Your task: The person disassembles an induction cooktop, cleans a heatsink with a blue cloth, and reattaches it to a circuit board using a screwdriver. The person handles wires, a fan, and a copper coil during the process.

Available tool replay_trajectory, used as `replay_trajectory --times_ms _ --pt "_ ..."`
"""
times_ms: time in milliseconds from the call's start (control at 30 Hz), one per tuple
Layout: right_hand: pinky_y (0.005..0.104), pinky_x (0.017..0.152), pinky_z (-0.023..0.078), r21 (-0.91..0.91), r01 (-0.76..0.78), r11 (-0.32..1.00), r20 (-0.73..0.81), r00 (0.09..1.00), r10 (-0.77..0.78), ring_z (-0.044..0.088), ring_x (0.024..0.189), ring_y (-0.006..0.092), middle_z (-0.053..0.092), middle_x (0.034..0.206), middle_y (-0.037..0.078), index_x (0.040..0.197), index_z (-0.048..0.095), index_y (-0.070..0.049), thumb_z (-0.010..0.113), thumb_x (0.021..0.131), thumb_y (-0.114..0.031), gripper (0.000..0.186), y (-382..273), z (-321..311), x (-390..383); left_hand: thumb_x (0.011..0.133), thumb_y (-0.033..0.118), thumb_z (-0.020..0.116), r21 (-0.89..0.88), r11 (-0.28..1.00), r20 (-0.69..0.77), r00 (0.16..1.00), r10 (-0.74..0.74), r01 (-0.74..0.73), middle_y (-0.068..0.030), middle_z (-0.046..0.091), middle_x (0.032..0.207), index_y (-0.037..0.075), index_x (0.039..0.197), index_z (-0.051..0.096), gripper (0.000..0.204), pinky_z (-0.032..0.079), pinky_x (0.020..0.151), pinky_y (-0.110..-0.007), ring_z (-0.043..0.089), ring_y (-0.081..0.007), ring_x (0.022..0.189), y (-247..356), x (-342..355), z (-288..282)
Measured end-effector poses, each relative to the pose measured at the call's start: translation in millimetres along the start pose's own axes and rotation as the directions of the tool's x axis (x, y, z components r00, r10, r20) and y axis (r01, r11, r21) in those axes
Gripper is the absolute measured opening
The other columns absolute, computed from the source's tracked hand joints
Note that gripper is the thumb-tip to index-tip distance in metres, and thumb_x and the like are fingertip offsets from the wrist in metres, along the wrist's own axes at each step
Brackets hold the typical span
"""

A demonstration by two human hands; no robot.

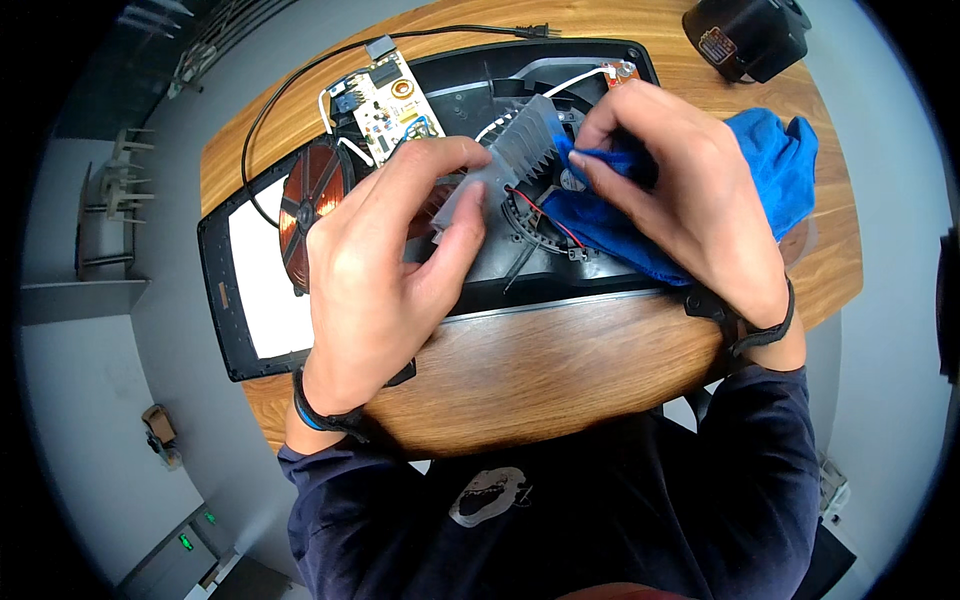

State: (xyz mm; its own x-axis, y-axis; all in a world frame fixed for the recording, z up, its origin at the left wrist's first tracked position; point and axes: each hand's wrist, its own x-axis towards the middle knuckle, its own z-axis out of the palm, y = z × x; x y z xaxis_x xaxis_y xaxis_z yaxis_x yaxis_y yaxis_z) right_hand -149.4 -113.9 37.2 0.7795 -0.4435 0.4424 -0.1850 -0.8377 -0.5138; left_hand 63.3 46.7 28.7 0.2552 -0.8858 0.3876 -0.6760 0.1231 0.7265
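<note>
My left hand (390,240) is closed on a finned silver heatsink (525,140), held tilted over the black appliance housing (460,75). My right hand (680,190) pinches a blue cloth (775,175) beside the heatsink’s fins, with the cloth draped across the housing’s right part. Red and black wires lie under the heatsink near a round fan frame (540,235), partly hidden by cloth and hands. A white circuit board (390,90) sits behind my left hand. A copper coil (305,220) rests left of it.
The wooden table (500,370) carries a second black panel with a white sheet (260,270) at the left, a black plug cord (535,30) along the back, a black cylindrical object (745,35) at the back right and a small brown board (620,75) near the housing’s corner.
</note>
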Motion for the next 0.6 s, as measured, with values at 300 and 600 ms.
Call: replay_trajectory --times_ms 300,600 --pt "0.0310 0.080 0.058 0.020 0.083 0.996 -0.115 0.990 -0.080 0.075 0.090 0.0203 0.075 0.099 0.008 0.107 0.074 -0.002 0.089 0.094 0.002 0.021 -8.8 3.7 2.6 0.095 -0.006 0.080 0.087 0.979 0.060 0.982 0.179 -0.184 -0.0143 0.081 0.107 -0.001 0.112 0.082 0.017 0.065 0.079 -0.036 0.082 -0.0292 0.092 1.1 2.6 -1.6" --pt "0.0318 0.082 0.059 0.000 0.116 0.993 -0.122 0.986 -0.115 0.074 0.092 0.0215 0.074 0.101 0.009 0.108 0.072 -0.001 0.088 0.094 0.004 0.022 -4.6 6.6 4.7 0.091 -0.004 0.087 0.062 0.990 0.100 0.988 0.121 -0.128 -0.0120 0.083 0.116 -0.002 0.116 0.084 0.025 0.066 0.083 -0.031 0.082 -0.0215 0.099 10.2 -0.7 -3.4"
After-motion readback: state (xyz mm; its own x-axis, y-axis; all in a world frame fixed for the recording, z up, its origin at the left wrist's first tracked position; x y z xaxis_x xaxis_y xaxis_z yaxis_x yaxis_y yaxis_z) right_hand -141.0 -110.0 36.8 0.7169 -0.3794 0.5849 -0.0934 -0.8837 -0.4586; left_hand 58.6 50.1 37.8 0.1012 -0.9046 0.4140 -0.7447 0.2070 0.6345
